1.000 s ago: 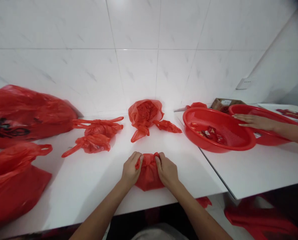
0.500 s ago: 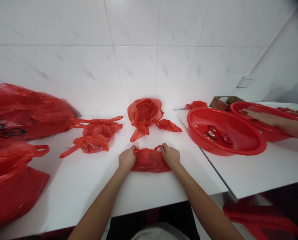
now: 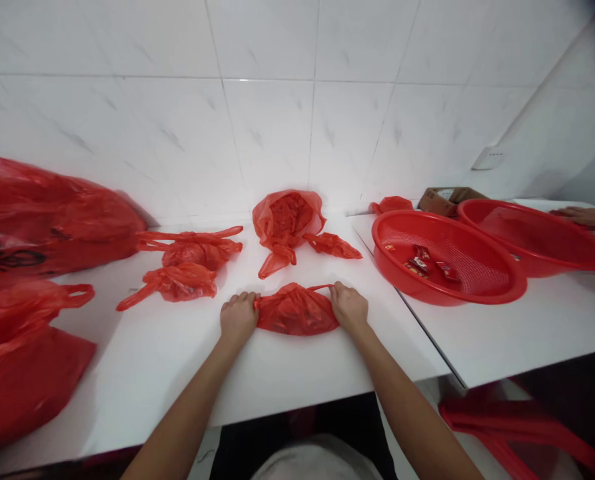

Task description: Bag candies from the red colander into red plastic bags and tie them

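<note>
A small red plastic bag (image 3: pixel 297 312) with dark contents showing faintly through it lies on the white table at the front centre. My left hand (image 3: pixel 239 317) is closed on its left handle, and my right hand (image 3: pixel 350 307) grips the right one; both handles are pulled taut sideways. Behind it rests an open red bag (image 3: pixel 290 217) of crumpled red plastic, with a thin twisted red bag (image 3: pixel 334 245) beside it. Two tied red bags (image 3: pixel 184 281) sit to the left of my hands.
Large red bags (image 3: pixel 52 220) fill the left side. At the right stand a red basket (image 3: pixel 497 287) with several small wrapped packets (image 3: pixel 420 260), a second red basket (image 3: pixel 522 260) and a cardboard box (image 3: pixel 440 202). Another person's hand (image 3: pixel 590 217) is at the far right.
My hands have moved apart, stretching the small bag's handles and bunching its top. The other person's hand has moved right, out of the second basket.
</note>
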Motion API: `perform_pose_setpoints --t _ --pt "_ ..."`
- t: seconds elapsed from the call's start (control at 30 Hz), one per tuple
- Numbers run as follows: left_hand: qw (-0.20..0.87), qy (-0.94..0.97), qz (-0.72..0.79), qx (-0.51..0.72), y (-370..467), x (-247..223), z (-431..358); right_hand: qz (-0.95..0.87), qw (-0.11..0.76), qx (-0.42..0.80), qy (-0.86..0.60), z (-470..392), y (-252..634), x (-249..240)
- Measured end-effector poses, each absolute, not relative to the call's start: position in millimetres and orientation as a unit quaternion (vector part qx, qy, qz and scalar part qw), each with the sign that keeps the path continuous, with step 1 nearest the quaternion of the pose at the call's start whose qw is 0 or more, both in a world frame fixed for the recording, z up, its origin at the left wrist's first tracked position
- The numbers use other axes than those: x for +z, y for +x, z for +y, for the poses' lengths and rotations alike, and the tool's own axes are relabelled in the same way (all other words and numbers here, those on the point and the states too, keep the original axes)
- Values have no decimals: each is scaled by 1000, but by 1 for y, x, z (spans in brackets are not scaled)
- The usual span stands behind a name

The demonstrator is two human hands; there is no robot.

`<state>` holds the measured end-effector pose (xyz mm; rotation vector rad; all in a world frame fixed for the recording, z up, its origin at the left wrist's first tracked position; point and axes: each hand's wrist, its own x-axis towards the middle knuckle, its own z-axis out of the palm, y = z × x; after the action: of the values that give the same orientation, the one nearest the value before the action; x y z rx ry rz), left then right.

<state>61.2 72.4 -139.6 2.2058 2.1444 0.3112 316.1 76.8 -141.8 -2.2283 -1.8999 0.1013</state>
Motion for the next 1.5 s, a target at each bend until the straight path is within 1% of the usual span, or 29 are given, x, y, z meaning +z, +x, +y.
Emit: perform_pose_setpoints --t 0.13,0.27,0.33,0.43,0.53,0.6,0.73,0.83,0.9,1.0,1.07,1.13,1.23,1.3,1.33,1.4,1.5 --pt "46 711 691 120 43 -138 54 -637 119 55 -759 77 326 -142" --pt "67 698 693 167 41 -126 50 -634 158 64 -754 75 327 -146" --pt "57 697 683 211 52 -114 51 -632 186 71 -749 74 328 -149" --pt "57 737 622 258 82 -100 53 -638 233 99 -728 73 329 -152" --pt "109 783 559 250 111 -98 57 -651 290 139 -688 70 332 -153" --pt "151 788 547 240 117 -100 58 -645 334 157 -669 68 336 -155" --pt "230 768 539 258 91 -89 49 -599 414 180 -662 70 343 -161" --pt "284 753 524 277 53 -62 33 -574 443 199 -660 74 345 -167" --pt "299 741 529 286 24 -43 24 -567 450 210 -657 76 345 -170" --pt "285 704 577 299 -23 -25 22 -562 455 214 -657 77 343 -171" --pt "255 693 608 292 -54 -24 28 -559 455 212 -660 76 342 -171" --pt "182 685 646 283 -77 -29 38 -559 453 208 -663 76 342 -171" --pt "24 677 665 315 -90 -41 45 -561 448 205 -665 77 342 -171" --pt "-27 676 649 349 -83 -50 40 -565 442 203 -666 78 342 -171" --pt "-24 675 645 358 -77 -54 34 -568 437 202 -668 78 343 -171" --pt "14 665 659 352 -65 -62 18 -573 426 200 -671 78 343 -172" --pt "107 647 709 259 -58 -75 -3 -583 404 198 -676 77 342 -171"
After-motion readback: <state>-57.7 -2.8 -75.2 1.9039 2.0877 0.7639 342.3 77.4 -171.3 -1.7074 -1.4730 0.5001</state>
